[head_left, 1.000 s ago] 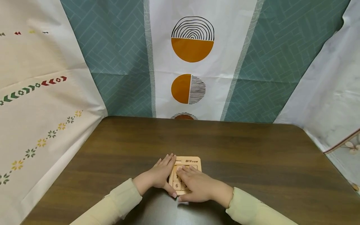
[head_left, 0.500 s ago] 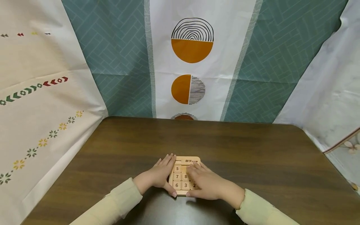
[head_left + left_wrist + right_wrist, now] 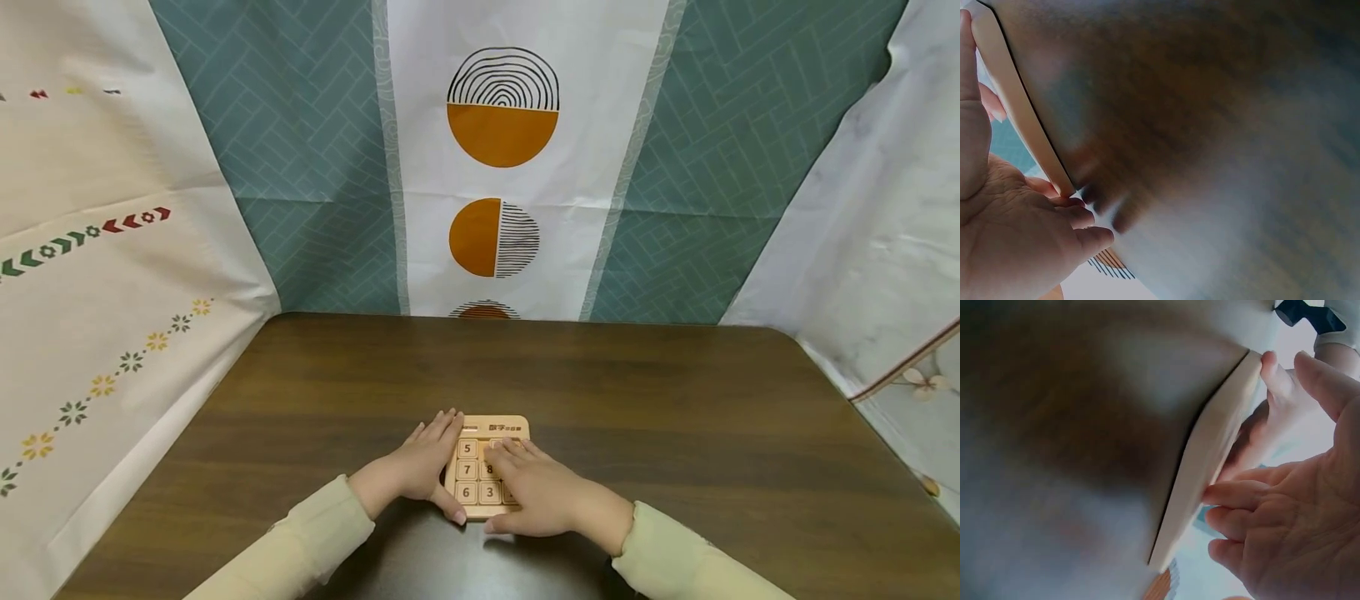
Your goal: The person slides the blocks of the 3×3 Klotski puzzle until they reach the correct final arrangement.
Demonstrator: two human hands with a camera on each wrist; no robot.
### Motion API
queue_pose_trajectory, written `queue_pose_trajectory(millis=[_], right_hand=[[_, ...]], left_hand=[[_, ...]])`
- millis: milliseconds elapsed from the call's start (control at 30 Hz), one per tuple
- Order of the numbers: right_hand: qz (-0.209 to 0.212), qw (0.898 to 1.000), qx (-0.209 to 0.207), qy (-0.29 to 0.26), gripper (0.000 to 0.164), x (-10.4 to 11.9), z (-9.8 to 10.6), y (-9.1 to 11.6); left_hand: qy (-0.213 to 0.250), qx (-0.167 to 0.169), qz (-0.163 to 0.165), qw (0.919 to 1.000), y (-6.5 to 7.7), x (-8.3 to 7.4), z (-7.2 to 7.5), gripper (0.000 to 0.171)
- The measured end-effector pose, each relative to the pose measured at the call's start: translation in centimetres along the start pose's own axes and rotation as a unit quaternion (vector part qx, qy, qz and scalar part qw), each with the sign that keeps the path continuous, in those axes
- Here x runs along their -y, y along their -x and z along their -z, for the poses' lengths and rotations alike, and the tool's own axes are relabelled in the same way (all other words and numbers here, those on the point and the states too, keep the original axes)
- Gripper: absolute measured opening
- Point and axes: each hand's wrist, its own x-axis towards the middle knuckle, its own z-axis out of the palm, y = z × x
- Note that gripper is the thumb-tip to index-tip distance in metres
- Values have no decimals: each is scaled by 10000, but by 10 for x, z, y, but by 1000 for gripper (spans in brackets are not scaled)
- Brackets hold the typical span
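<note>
A pale wooden number slide puzzle (image 3: pixel 467 493) lies flat on the table, with numbered square tiles in its frame; 5, 7, 8, 6 and 3 are readable in the head view. Along its left side my left hand (image 3: pixel 420 463) holds the frame, thumb at the near corner and fingers at the far one. The left wrist view shows that hand's fingers (image 3: pixel 1082 219) at the frame's end. My right hand (image 3: pixel 542 493) reaches over the right side, extended fingertips on the upper tiles and thumb near the front edge. It covers the right-hand tiles.
The dark wooden table (image 3: pixel 675 417) spreads around the puzzle. Behind it hangs a patterned green and white cloth (image 3: pixel 322 167). Pale cloths hang on both sides, the left cloth (image 3: pixel 112 292) bearing small flower prints.
My right hand first moved right, uncovering more tiles, then came back left over the upper tiles. My left hand keeps its place on the puzzle. The head view has shifted slightly.
</note>
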Motion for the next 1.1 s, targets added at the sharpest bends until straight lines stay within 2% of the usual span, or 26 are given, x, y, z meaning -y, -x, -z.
queue_pose_trajectory(millis=[233, 433, 600, 867, 1100], right_hand=[[153, 9997, 67, -166, 85, 3, -1, -7], [131, 9999, -14, -29, 80, 0, 0, 13], [182, 9997, 55, 179, 83, 4, -1, 26], [42, 9983, -234, 533, 82, -4, -4, 14], [113, 9989, -290, 363, 81, -8, -2, 11]], left_hand=[[-17, -2, -38, 10000, 0, 0, -2, 135], [45, -24, -71, 10000, 0, -2, -3, 136], [17, -67, 4, 10000, 2, -1, 0, 135], [82, -65, 10, 9999, 3, -2, 4, 135], [77, -94, -10, 9999, 3, -2, 2, 135]])
